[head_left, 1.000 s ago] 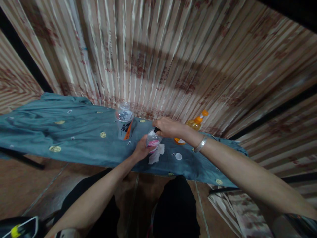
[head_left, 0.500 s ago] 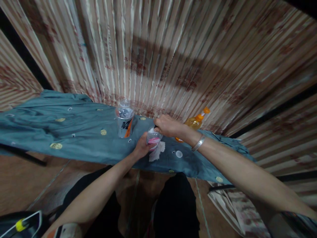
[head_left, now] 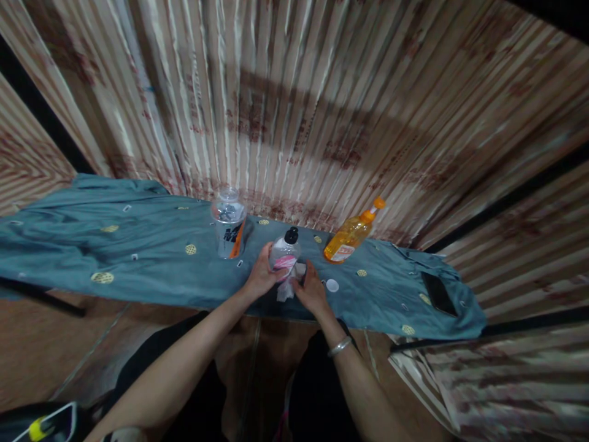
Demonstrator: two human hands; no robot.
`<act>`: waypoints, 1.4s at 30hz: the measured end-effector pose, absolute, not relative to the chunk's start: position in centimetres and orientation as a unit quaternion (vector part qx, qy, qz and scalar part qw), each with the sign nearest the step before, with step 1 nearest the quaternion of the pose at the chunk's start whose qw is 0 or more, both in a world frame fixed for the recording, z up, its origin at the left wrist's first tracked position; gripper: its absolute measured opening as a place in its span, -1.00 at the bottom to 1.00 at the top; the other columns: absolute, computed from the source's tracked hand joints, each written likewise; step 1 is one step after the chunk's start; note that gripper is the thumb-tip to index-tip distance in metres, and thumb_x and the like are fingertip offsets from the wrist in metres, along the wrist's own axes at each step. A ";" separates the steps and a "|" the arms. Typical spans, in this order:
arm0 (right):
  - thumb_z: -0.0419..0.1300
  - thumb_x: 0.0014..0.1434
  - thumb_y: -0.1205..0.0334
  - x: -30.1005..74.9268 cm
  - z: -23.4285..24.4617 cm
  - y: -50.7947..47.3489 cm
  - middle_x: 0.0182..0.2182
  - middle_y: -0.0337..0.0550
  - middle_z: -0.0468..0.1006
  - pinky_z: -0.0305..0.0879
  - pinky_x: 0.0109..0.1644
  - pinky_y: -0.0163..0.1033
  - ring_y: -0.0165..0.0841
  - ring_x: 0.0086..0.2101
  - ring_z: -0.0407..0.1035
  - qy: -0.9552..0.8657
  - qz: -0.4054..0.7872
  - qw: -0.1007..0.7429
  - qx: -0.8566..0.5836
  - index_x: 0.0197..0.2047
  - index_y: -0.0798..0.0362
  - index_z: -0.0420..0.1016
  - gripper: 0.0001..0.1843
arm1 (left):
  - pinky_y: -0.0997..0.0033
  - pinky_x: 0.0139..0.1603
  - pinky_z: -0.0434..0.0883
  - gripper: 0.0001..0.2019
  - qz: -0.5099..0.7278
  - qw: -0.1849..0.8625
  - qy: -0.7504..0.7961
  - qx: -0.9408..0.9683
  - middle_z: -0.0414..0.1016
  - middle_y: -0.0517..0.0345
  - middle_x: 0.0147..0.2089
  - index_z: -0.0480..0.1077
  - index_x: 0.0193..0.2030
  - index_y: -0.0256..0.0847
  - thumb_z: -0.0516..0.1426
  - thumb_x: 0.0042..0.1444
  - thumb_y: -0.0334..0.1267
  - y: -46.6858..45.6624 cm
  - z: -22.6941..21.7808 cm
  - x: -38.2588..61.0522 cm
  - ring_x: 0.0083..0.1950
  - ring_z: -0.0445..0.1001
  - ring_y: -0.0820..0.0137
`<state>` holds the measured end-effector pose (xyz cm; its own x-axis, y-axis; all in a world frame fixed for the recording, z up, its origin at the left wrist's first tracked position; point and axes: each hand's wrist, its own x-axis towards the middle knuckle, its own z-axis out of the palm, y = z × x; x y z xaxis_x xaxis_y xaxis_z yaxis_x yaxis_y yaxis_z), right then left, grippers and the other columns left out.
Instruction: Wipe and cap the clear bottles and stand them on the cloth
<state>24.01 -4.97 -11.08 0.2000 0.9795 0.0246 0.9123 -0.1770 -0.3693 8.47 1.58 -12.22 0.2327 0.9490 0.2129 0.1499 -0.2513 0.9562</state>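
My left hand [head_left: 263, 274] is wrapped round the side of a clear bottle [head_left: 284, 252] with a pink label. The bottle stands nearly upright on the cloth, and a black cap [head_left: 291, 234] sits on its top. To the right of the bottle, my right hand [head_left: 313, 290] has its thumb and fingers about a crumpled white tissue [head_left: 286, 291] on the cloth; exactly how firmly they grip it is hard to see. A small white round lid [head_left: 332, 285] lies just right of the right fingers.
A blue-green cloth [head_left: 156, 270] covers the narrow table. Left of the bottle stands a clear plastic cup [head_left: 229, 230] with black and orange print. An orange pump bottle [head_left: 350, 239] is at the back right, and a dark phone [head_left: 438, 293] lies farther right. A striped curtain [head_left: 285, 110] hangs behind.
My right hand has come off the bottle's black cap and moved down to the tissue. The left hand stays on the bottle. The orange bottle and phone have come into clear view.
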 end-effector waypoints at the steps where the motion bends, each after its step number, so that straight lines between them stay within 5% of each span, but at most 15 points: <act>1: 0.12 0.27 0.13 23.6 -11.8 -4.9 0.28 0.34 0.32 0.33 0.21 -0.12 -0.15 0.22 0.33 -0.628 0.102 0.140 -0.759 0.40 0.31 0.06 -0.26 | 0.07 0.33 0.26 -0.24 0.449 0.441 0.425 0.651 0.42 -0.17 0.22 0.17 0.24 -0.32 0.31 -0.15 -0.35 1.6 -12.2 8.4 0.25 0.40 0.10; 6: 0.04 0.12 0.40 23.5 -12.7 -3.2 0.08 0.10 0.56 0.41 0.10 -0.17 -0.24 0.07 0.47 -0.643 0.176 0.201 -0.718 0.24 0.20 0.35 -0.42 | 0.07 0.26 0.35 -0.35 0.433 0.434 0.437 0.658 0.53 0.02 0.09 0.26 0.18 -0.20 0.27 -0.12 -0.42 1.6 -12.2 8.3 0.14 0.49 0.15; 10: -0.08 0.11 0.45 24.0 -12.1 -2.5 -0.02 0.04 0.63 0.49 -0.08 -0.20 -0.28 -0.09 0.55 -0.633 0.187 0.232 -0.715 0.24 0.19 0.34 -0.38 | 0.05 0.21 0.38 -0.42 0.433 0.427 0.444 0.658 0.56 0.07 0.01 0.32 0.11 -0.19 0.28 -0.12 -0.38 1.9 -12.6 8.4 0.07 0.52 0.15; 16: -0.07 0.28 0.33 22.8 -7.4 -3.2 0.22 0.15 0.42 0.43 0.04 -0.21 -0.26 0.08 0.44 -0.638 0.103 0.350 -0.678 0.43 0.16 0.06 -0.35 | 0.09 0.16 0.43 -0.43 0.447 0.421 0.445 0.652 0.54 0.06 0.00 0.29 0.12 -0.21 0.22 -0.11 -0.44 2.3 -13.2 8.5 0.05 0.51 0.21; 20: -0.07 0.32 0.27 21.7 -7.0 -3.1 0.28 0.20 0.34 0.32 0.21 -0.12 -0.22 0.27 0.25 -0.638 0.026 0.341 -0.690 0.40 0.16 0.14 -0.41 | 0.00 0.25 0.38 -0.34 0.453 0.395 0.435 0.670 0.46 -0.06 0.15 0.24 0.19 -0.23 0.22 -0.13 -0.45 2.0 -13.6 8.3 0.19 0.43 0.12; 27: -0.05 0.22 0.40 21.6 -13.1 -2.8 0.11 0.12 0.54 0.41 0.12 -0.11 -0.25 0.09 0.46 -0.620 0.114 0.275 -0.727 0.29 0.18 0.31 -0.43 | -0.01 0.12 0.48 -0.40 0.421 0.371 0.427 0.709 0.39 -0.16 0.22 0.25 0.26 -0.21 0.13 0.00 -0.41 1.5 -14.1 7.3 0.25 0.38 0.07; 35: 0.07 0.15 0.32 21.8 -10.4 -2.6 0.15 0.02 0.51 0.27 0.28 0.04 -0.16 0.14 0.40 -0.536 0.159 0.568 -0.603 0.23 0.06 0.41 -0.45 | 0.20 -0.18 0.60 -0.32 0.416 0.374 0.404 0.724 0.42 -0.07 0.09 0.18 0.34 -0.13 0.13 0.02 -0.39 1.7 -13.8 6.1 0.04 0.45 0.19; 42: 0.02 0.28 0.21 20.7 -10.2 -4.5 0.29 0.07 0.34 0.10 0.39 0.08 -0.14 0.32 0.15 -0.575 0.084 0.550 -0.600 0.31 0.06 0.33 -0.46 | 0.15 -0.13 0.60 -0.33 0.403 0.392 0.389 0.729 0.39 -0.02 0.02 0.18 0.35 -0.10 0.17 0.05 -0.31 1.4 -13.3 6.0 0.03 0.44 0.19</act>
<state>20.73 -4.47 -10.22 0.3248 0.7823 0.5314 0.5979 0.2655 -0.7563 6.05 1.38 -13.32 0.3721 0.8839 0.2832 0.2508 -0.3895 0.8862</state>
